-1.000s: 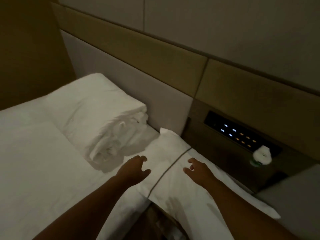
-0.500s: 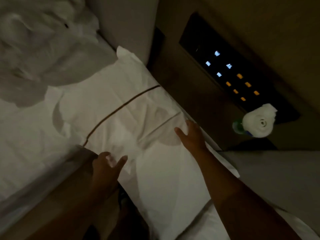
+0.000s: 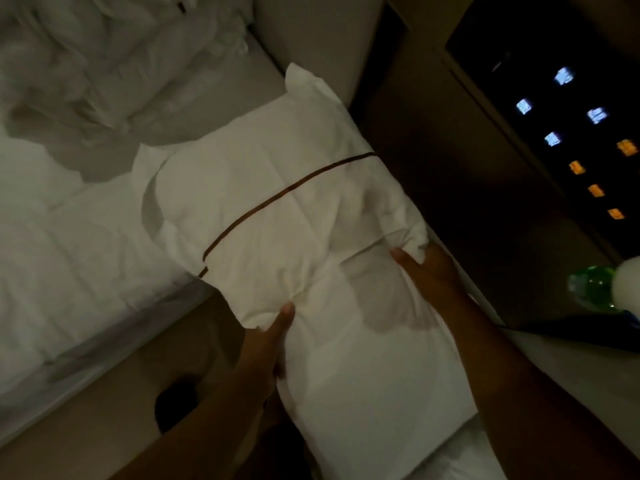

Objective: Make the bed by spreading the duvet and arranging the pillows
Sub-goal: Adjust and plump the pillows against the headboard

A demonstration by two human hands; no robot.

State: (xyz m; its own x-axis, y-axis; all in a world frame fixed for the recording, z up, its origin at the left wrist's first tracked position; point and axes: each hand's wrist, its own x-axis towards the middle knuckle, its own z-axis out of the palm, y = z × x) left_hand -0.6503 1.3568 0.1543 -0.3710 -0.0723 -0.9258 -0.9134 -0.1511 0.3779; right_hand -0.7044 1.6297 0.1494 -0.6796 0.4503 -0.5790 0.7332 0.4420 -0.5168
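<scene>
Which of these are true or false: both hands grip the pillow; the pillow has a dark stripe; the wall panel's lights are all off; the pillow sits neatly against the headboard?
1. Both hands grip the pillow. True: the left hand and right hand pinch the pillow at its sides.
2. The pillow has a dark stripe. True: the stripe crosses it.
3. The panel's lights are off. False: the panel shows lit blue and orange lights.
4. The pillow sits neatly against the headboard. False: it hangs over the bed edge, held.
</scene>
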